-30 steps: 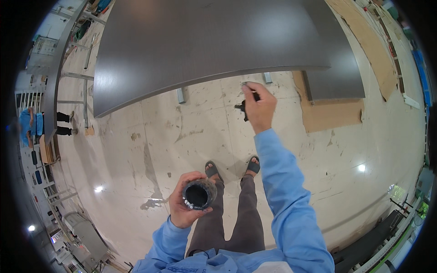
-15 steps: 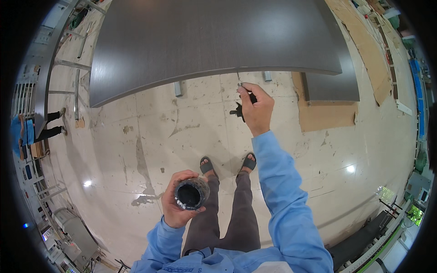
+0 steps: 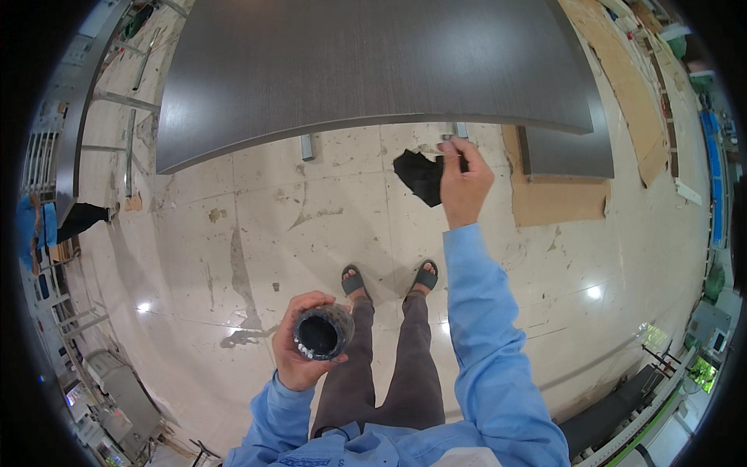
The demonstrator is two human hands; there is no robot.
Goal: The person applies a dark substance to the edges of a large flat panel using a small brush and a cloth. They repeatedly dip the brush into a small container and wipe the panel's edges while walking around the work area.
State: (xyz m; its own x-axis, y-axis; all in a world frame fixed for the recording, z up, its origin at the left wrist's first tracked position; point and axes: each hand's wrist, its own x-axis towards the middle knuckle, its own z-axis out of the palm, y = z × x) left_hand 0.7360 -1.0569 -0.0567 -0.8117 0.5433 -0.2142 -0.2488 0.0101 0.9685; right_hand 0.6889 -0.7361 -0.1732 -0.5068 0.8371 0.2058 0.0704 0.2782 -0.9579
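Observation:
My left hand (image 3: pixel 299 354) wraps round a dark, stained jar (image 3: pixel 347 331) with its open mouth facing up and dark contents inside. White specks mark its rim. Out ahead, my right hand (image 3: pixel 467 187) is pinched closed on a thin tool, perhaps a small brush, whose tip lies close to the near edge of a dark wood-grain panel (image 3: pixel 366 70). I cannot tell whether tip and edge touch. From the same hand a black cloth (image 3: pixel 420 176) hangs out to the left. Most of the tool is hidden by my fingers.
Grey metal legs (image 3: pixel 306 147) show under the panel. To the right, another dark panel (image 3: pixel 564 152) rests on cardboard (image 3: pixel 556 204). A metal rack (image 3: pixel 124 101) stands at the left, with a person in blue (image 3: pixel 48 222) beyond it. Stains mark the tiled floor (image 3: pixel 311 233).
My right hand has moved right along the panel's edge. The black cloth, bunched before, now spreads out to its left. My left hand and the jar have barely shifted.

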